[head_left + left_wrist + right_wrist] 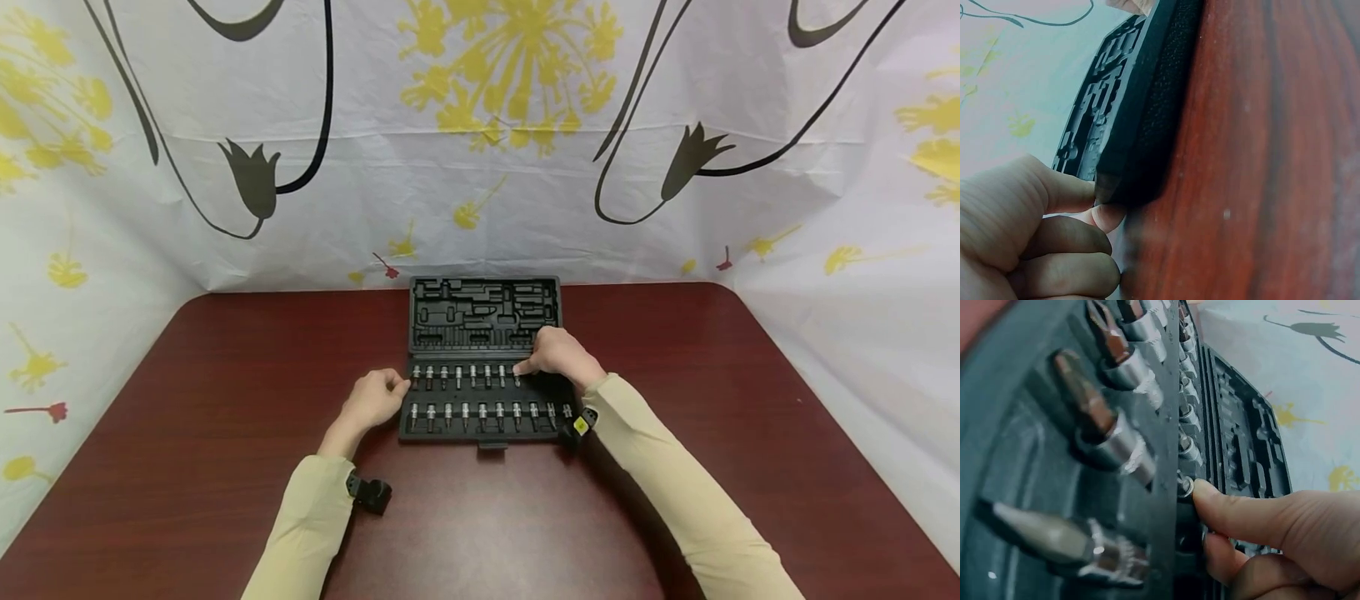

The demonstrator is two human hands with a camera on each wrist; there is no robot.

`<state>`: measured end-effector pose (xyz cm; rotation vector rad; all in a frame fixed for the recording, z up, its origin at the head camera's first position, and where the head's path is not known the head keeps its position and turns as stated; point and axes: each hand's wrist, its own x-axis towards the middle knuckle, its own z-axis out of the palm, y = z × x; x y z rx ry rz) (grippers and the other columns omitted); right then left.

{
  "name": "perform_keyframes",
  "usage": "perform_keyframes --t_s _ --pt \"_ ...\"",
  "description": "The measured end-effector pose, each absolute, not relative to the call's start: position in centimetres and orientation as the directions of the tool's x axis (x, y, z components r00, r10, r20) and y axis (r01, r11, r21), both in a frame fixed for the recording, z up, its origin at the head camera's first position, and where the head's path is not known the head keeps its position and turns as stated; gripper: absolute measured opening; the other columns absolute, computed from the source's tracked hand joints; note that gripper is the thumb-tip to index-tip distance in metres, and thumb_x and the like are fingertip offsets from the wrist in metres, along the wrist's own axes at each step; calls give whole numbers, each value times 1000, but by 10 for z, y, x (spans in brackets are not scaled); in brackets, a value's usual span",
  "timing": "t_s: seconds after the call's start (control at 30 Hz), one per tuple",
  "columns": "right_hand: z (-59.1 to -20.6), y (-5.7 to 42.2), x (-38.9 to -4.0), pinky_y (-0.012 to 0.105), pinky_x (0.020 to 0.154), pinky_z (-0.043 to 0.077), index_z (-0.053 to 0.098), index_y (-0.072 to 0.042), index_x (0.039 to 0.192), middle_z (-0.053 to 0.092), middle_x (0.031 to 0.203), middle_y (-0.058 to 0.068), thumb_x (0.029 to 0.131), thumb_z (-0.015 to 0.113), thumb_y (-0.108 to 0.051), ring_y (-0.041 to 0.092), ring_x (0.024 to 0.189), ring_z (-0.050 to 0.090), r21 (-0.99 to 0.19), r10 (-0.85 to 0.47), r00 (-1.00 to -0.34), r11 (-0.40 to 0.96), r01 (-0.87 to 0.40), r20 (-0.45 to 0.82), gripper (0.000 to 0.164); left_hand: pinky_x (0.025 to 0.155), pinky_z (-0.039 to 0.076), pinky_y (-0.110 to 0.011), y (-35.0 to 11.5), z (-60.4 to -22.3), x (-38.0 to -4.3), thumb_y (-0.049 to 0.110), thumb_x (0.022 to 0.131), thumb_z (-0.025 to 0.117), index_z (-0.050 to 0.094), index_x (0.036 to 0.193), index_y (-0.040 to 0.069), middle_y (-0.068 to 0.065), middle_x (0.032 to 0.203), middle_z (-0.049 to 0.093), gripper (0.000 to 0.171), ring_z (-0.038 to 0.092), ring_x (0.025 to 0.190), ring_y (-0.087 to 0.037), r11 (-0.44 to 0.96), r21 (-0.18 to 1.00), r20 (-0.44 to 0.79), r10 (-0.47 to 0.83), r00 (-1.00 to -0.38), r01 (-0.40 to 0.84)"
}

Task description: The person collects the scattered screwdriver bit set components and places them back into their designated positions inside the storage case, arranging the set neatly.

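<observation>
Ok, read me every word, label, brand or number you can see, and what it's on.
No text can be read.
Bit case: no legible wording; any small marks are too blurred.
Socket bits: no size numbers readable.
Yellow square at the right wrist: too small to read.

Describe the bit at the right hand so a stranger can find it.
On the dark red table, find the open black case. It holds two rows of bits; take the far row. The bit is its rightmost visible one, alone touched by the right hand.
</observation>
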<state>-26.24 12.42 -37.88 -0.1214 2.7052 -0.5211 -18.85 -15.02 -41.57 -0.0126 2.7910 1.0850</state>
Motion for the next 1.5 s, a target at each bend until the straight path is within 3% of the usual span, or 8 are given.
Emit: perform_keyframes --t_s 0.13,0.37,0.53,0.67,0.87,1.1,1.5 --pt "-380 123 -262 26 46 26 36 -17 44 23 44 -5 79 76 -31 9 42 20 -380 -181 -922 924 -40 -342 55 54 33 -30 -151 -418 -188 20 95 53 58 82 7 -5 67 50 19 41 56 -17 740 669 -147 40 -988 -69" --pt "-385 135 -246 24 44 23 35 -17 45 23 44 -6 83 71 -28 8 40 18 -537 -234 -940 841 -66 -250 54 55 34 -31 -148 -417 -189 20 95 54 58 82 7 -5 69 51 19 43 59 -18 748 660 -147 42 -988 -66" --pt "-384 148 -239 26 48 28 52 -8 51 31 44 -6 85 69 -25 8 41 23 -608 -242 -954 789 -87 -177 41 56 34 -31 -148 -415 -190 21 95 54 59 83 7 -6 71 51 19 44 61 -19 754 653 -149 43 -988 -65" --pt "-382 161 -234 27 51 32 66 -2 67 43 49 -5 85 67 -21 9 45 31 -606 -230 -963 789 -102 -137 27 56 34 -32 -147 -415 -191 21 95 53 59 83 8 -6 72 52 19 44 60 -19 751 657 -156 41 -987 -72" --pt "-378 182 -227 27 53 33 68 -1 74 59 63 2 85 66 -21 11 51 36 -597 -209 -969 797 -93 -129 23 55 34 -31 -146 -414 -191 21 95 53 59 83 7 -6 71 51 19 44 59 -18 751 656 -156 36 -987 -76" --pt "-378 205 -218 28 55 37 68 -1 76 63 69 3 86 65 -22 12 57 44 -581 -191 -973 810 -80 -133 24 56 34 -32 -148 -415 -191 21 95 54 60 84 7 -6 72 52 19 44 61 -19 755 652 -147 39 -988 -67" --pt "-381 232 -204 28 56 36 69 -3 71 59 66 -5 83 66 -24 12 62 45 -529 -167 -978 845 -78 -124 24 55 34 -30 -150 -416 -189 20 95 53 58 82 7 -6 70 52 20 42 58 -18 740 669 -147 33 -989 -75"
